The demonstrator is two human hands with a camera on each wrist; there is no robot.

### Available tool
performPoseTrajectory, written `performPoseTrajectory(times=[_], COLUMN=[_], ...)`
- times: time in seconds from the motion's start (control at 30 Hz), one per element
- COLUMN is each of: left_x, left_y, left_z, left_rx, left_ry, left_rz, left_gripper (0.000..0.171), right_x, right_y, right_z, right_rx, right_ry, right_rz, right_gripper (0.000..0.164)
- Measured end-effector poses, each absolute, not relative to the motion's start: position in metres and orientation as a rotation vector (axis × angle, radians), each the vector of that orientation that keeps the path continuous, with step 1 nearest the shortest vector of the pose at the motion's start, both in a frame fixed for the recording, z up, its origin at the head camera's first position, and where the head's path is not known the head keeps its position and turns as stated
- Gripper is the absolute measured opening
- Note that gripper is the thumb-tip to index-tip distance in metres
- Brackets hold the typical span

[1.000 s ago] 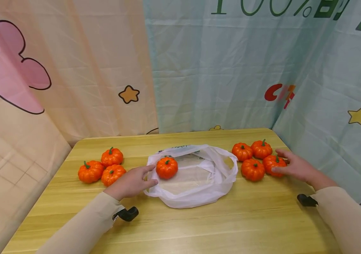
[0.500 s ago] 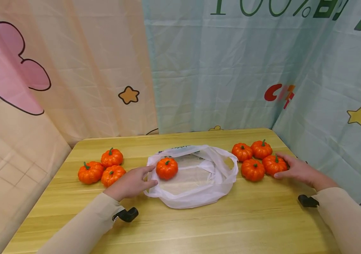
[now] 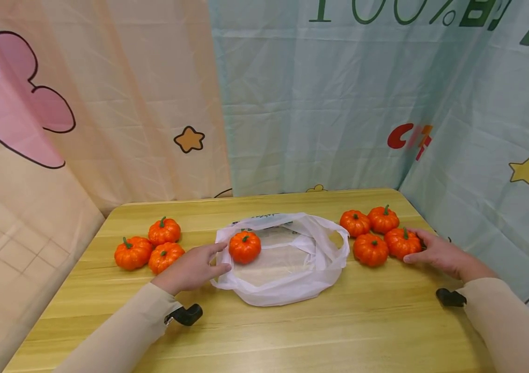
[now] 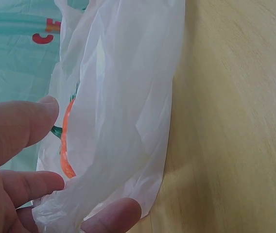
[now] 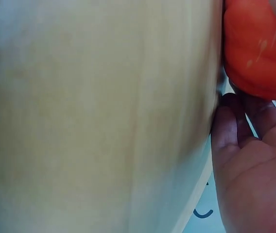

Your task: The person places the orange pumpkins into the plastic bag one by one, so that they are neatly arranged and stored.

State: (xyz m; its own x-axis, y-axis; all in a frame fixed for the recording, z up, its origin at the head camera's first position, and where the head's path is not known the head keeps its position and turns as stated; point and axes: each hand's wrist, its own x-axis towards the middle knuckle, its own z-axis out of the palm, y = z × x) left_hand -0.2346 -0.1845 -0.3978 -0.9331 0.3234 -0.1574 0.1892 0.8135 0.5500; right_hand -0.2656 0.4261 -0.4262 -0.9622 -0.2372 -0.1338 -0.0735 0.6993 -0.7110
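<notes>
A white plastic bag (image 3: 288, 287) lies with its mouth open at the middle of the wooden table, one small orange pumpkin (image 3: 245, 247) at its left inside. My left hand (image 3: 192, 268) holds the bag's left edge; in the left wrist view the plastic (image 4: 113, 121) runs between its fingers, while the thumb stands apart. At the right, my right hand (image 3: 443, 255) grips the nearest pumpkin (image 3: 400, 243) of a cluster from its right side. In the right wrist view the fingers (image 5: 225, 128) curve against this pumpkin (image 5: 259, 53), partly cut off by the frame.
Three more pumpkins (image 3: 370, 249) sit close beside the gripped one. On the left, another three pumpkins (image 3: 133, 253) stand together, one partly behind the left hand. Printed cloth curtains (image 3: 311, 114) hang behind and beside the table (image 3: 292, 342).
My right hand has shifted slightly around the pumpkin's right side, and its thumb has dropped lower. The pumpkin has barely moved. The left hand and the bag stay in place.
</notes>
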Motion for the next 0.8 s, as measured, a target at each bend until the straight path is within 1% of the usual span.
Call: performPoseTrajectory(times=[0.37, 0.6, 0.8], left_x=[-0.2329, -0.235, -0.2354], left_y=[-0.1827, -0.1834, -0.1832], left_z=[-0.3979, -0.4007, -0.4008], left_rx=[0.35, 0.383, 0.391], left_ry=[2.727, 2.749, 2.753], left_rz=[0.84, 0.802, 0.795], left_gripper=[0.074, 0.074, 0.074], right_x=[-0.269, -0.2702, -0.2707], right_y=[0.4311, 0.433, 0.4349], right_z=[-0.4298, -0.4313, -0.4319], right_rx=[-0.234, -0.23, -0.243], right_ry=[2.648, 2.633, 2.639], right_rz=[-1.154, -1.176, -1.175], right_gripper=[0.088, 0.09, 0.088])
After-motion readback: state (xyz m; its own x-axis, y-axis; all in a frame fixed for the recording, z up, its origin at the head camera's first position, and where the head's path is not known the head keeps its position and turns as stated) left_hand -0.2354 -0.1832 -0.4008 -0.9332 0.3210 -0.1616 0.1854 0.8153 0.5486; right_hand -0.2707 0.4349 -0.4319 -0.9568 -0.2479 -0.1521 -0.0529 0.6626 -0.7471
